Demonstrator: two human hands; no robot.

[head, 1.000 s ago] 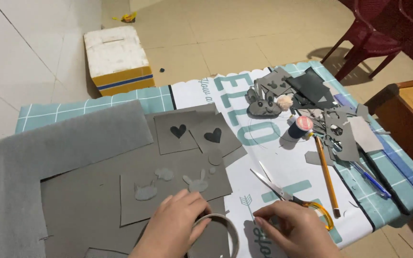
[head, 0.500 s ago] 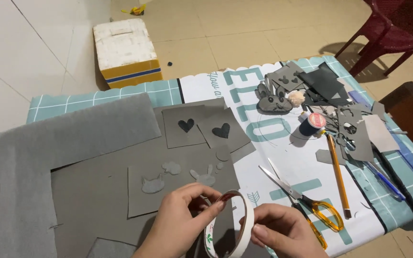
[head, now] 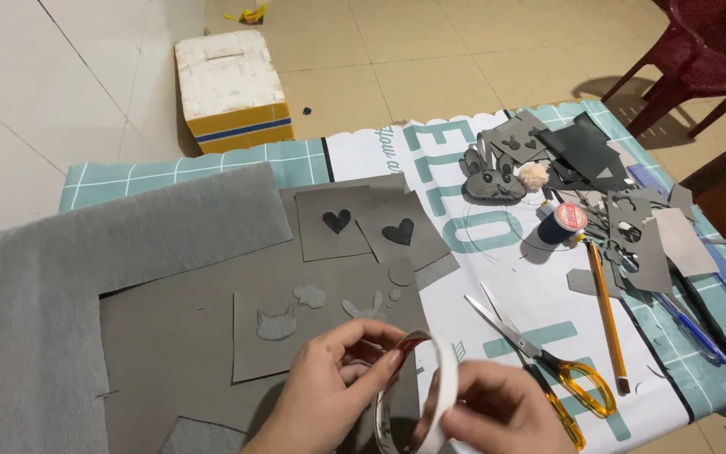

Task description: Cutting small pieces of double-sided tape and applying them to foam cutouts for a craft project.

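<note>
A white roll of tape (head: 430,395) stands on edge near the table's front, held between both hands. My left hand (head: 334,387) pinches the roll's upper edge with thumb and fingers, at a red-tinted end of tape. My right hand (head: 497,416) grips the roll from the right and below. Under the hands lies a grey card sheet (head: 313,324) with cut-out shapes. Two smaller grey cards with heart-shaped holes (head: 371,225) lie behind it.
Scissors with yellow handles (head: 548,366) and a long pencil (head: 607,315) lie right of the hands. A spool of dark thread (head: 563,223), a grey felt rabbit face (head: 491,181) and grey scraps sit at the back right. Grey felt (head: 60,277) covers the left. A foam box (head: 230,88) stands on the floor.
The tape roll has been lifted from lying flat on the table to standing on edge between both hands. The left thumb now picks at its edge.
</note>
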